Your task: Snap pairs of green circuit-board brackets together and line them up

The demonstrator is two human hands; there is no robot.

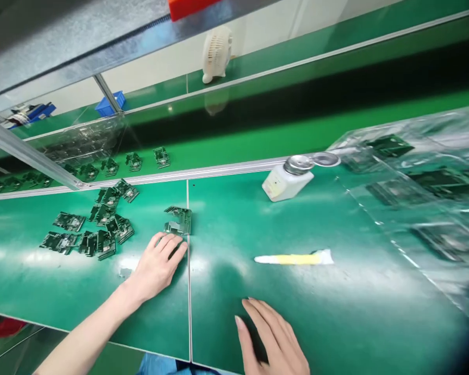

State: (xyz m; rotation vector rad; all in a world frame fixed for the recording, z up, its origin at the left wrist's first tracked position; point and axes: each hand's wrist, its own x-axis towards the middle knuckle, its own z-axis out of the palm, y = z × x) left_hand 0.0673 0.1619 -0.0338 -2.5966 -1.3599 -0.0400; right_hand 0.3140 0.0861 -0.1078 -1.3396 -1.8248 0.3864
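The left hand (159, 264) curls loosely, a circuit board (184, 220) at its fingertips, grip unclear; the right hand (276, 338), fingers parted, is empty.

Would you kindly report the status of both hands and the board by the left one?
Left hand at near edge of circuit board, contact unclear. Right hand open, nothing visible held. No obstruction visible between left hand and board.

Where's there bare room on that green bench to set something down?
On the green bench, one patch lies between the single circuit board and the white bottle; another lies below the yellow-and-white stick, right of the right hand. It's crowded at left with clustered boards and at far right with clear plastic trays.
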